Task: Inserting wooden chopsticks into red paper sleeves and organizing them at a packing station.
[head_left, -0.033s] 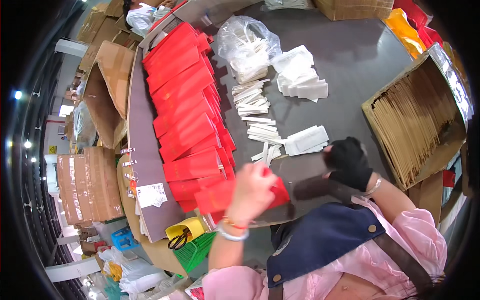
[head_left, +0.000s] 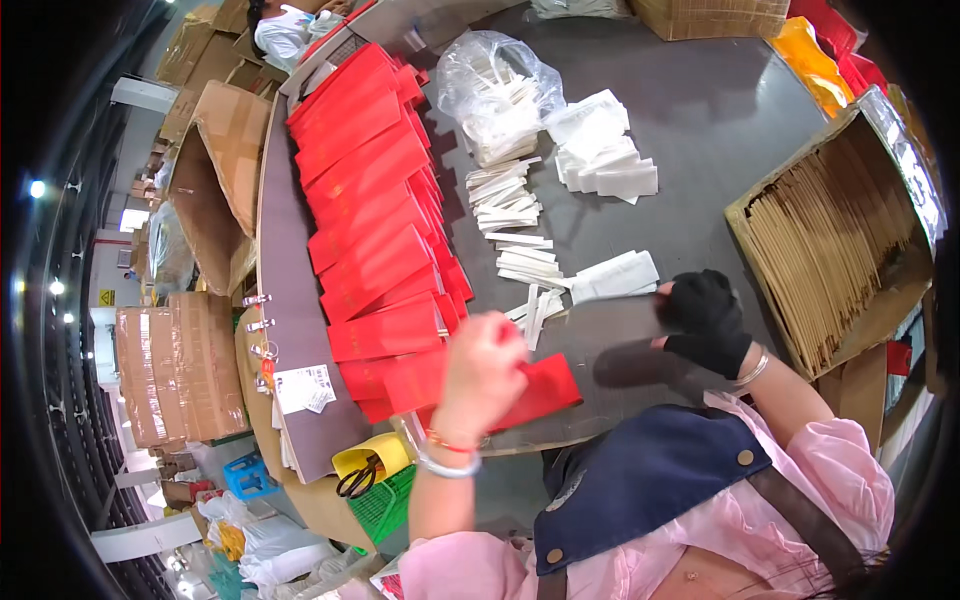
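Note:
My left hand [head_left: 485, 375] is bare and blurred by motion, its fingers curled closed. It is over a red paper envelope [head_left: 550, 392] at the near edge of the table. What the curled fingers hold, if anything, is hidden. My right hand [head_left: 703, 325], in a black fingerless glove, hovers over the table with thumb and forefinger apart and no object visible between them. Just beyond its fingertips lies a small stack of white slips [head_left: 615, 277]. Narrow white strips [head_left: 537, 312] lie between both hands. Overlapping red envelopes [head_left: 370, 250] run up the left side.
A clear plastic bag [head_left: 497, 95] of white strips and more white slips [head_left: 605, 165] lie farther back. At right, a tilted cardboard box [head_left: 765, 290] holds tightly packed brown pieces. Scissors [head_left: 360, 478] stick out of a yellow container [head_left: 378, 455] at left. Another person [head_left: 285, 35] is far left.
My left hand has shifted a little to the left and nearer to me. My right hand has moved only slightly to the right. The envelopes and slips look the same.

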### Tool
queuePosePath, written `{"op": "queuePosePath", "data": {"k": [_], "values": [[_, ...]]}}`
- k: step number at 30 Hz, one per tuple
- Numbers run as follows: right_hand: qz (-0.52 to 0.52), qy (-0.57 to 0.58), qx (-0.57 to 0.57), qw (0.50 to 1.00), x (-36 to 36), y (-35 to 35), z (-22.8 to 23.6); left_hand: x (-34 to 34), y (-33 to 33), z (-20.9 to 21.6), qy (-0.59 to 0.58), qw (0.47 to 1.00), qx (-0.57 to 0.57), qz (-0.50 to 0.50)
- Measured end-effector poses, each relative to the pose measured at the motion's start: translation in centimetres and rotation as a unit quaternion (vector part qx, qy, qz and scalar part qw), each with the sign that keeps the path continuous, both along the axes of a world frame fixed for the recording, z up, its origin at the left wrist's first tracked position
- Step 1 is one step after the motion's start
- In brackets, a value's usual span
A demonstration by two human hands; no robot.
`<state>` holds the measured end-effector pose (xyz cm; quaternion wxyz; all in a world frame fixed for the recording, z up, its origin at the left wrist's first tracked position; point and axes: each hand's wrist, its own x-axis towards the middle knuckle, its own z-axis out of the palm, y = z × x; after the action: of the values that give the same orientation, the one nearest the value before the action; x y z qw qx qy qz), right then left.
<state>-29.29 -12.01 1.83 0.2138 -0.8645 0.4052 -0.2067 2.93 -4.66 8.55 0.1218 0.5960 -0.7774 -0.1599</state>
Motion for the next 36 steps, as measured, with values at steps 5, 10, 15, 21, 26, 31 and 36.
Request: {"op": "queuePosePath", "data": {"k": [5, 10, 15, 21, 26, 31, 36], "values": [[0.016, 0.078, 0.003, 0.997, 0.8, 0.3, 0.9, 2.5, 2.8, -4.9, -0.053, 0.955, -0.13, 0.261], [0.038, 0.1, -0.004, 0.994, 0.9, 1.2, 0.6, -6.2, 6.2, -11.5, 0.001, 0.931, 0.034, 0.364], [0.074, 0.118, -0.014, 0.99, 1.3, 0.7, 0.2, -5.1, 6.9, -12.1, 0.098, 0.918, 0.037, 0.381], [0.168, 0.078, 0.042, 0.982, 6.7, 3.0, -4.5, -6.0, 6.1, -11.4, 0.098, 0.922, 0.045, 0.371], [0.128, -0.005, 0.005, 0.992, 5.9, 1.8, -3.5, -4.2, 3.5, -12.0, 0.115, 0.941, -0.075, 0.308], [-0.098, -0.086, -0.037, 0.991, -4.0, -1.6, -0.7, -1.8, 0.8, -13.0, 0.014, 0.952, -0.111, 0.285], [-0.391, -0.007, 0.007, 0.92, -22.5, -0.6, -3.8, -4.9, -1.8, -10.8, 0.097, 0.965, -0.101, 0.222]]}}
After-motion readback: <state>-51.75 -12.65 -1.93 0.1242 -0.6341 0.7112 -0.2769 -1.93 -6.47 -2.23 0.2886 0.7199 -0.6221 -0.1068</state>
